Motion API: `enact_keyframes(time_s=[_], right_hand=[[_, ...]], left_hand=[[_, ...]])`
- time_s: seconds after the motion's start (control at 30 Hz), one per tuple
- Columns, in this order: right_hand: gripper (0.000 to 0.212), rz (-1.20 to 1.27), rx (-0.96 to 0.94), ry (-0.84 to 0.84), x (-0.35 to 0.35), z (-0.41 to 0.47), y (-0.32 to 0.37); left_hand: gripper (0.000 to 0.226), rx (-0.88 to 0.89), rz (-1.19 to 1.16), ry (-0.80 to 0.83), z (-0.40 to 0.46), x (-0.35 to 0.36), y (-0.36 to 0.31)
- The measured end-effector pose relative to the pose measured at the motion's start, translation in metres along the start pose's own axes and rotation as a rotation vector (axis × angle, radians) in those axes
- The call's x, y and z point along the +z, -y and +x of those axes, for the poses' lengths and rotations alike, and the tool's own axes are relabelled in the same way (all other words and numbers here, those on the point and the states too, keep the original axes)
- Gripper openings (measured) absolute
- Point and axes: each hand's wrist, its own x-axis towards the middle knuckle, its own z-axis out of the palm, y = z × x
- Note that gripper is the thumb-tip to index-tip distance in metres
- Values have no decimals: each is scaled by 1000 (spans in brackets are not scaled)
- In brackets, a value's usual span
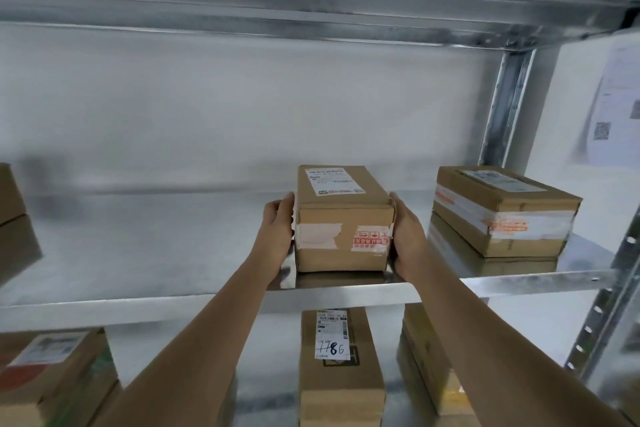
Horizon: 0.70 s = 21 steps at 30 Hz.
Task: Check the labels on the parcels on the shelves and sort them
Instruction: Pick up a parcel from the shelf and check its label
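A brown cardboard parcel point(343, 218) with a white label on top and red-printed tape on its front sits near the front edge of the metal shelf point(138, 302). My left hand point(277, 229) presses flat against its left side. My right hand point(407, 236) lies against its right side, fingers wrapped toward the back. Both arms reach up from below. To the right, a stack of two taped parcels point(502, 215) with a label on top stands on the same shelf.
A parcel point(14, 218) pokes in at the left edge of the shelf. On the shelf below stand a parcel marked 7786 point(341, 367), another to its right point(429, 364) and one at lower left point(55, 374). A perforated steel upright point(606, 315) frames the right side.
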Motion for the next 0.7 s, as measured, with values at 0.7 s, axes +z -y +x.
enact_keyframes(time_s=[0.7], right_hand=[[61,-764,-308,318,-63,-22,82]], left_hand=[[82,99,347,-190,-23,20,-65]])
